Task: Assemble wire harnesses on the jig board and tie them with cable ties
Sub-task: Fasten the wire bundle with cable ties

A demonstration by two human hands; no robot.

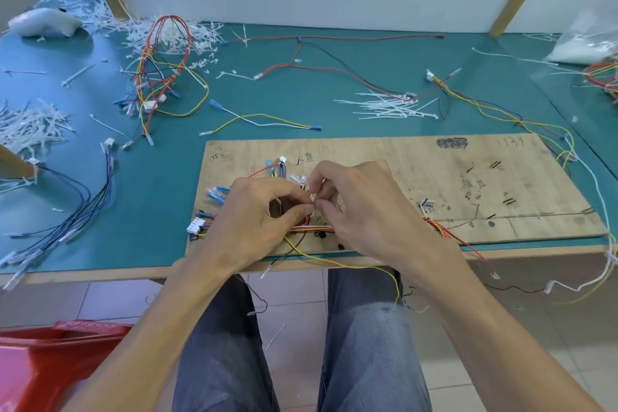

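Observation:
A wooden jig board lies at the table's front edge. A wire harness of red, orange, yellow and black wires runs across its near side, with a white connector and blue terminals at the left end. My left hand and my right hand meet above the bundle near the board's left part. Both pinch a thin white cable tie between thumb and fingers. The tie's loop is mostly hidden by my fingers.
Loose white cable ties lie behind the board. A finished harness bundle sits at the back left, blue wires at the left, and more wires trail to the right. Cut tie scraps pile at the left. A red bin stands on the floor.

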